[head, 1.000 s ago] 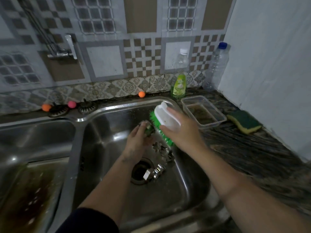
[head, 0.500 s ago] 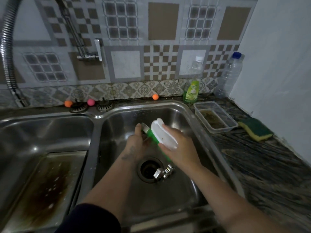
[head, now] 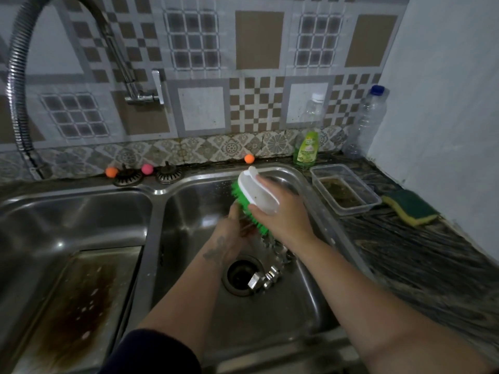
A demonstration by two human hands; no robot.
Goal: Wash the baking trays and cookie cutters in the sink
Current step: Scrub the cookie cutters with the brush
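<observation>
While both hands work over the right basin of the stainless steel double sink [head: 310,327], the right hand [head: 283,220] grips a scrub brush with a white plastic back and green bristles [head: 258,194], fingers and thumb wrapped around the white back, bristles facing down-left. Left hand [head: 233,233] sits just under the bristles, fingers curled around something small and dark; it is too hidden and blurred to identify, probably a cutter but can't confirm. Brush bristles touch the left fingers.

Metal cookie cutters: one scalloped cutter [head: 278,249] lies on the basin floor just below the right wrist, another shiny angular one [head: 263,279] sits at the right edge of the round drain opening [head: 240,273].

Left basin holds a flat metal baking tray with brown burnt staining [head: 78,300], lying on the floor of that basin.

Behind the sink on the ledge: two orange balls [head: 111,171] and [head: 249,158], one pink ball [head: 147,168], two metal strainer plugs [head: 169,174]. Flexible metal faucet hose [head: 16,98] arcs at upper left. On the dark patterned counter [head: 421,268] at right: green dish soap bottle [head: 306,149], clear plastic bottle with blue cap [head: 368,120], clear rectangular plastic container [head: 345,190], green-and-yellow sponge [head: 411,207].
</observation>
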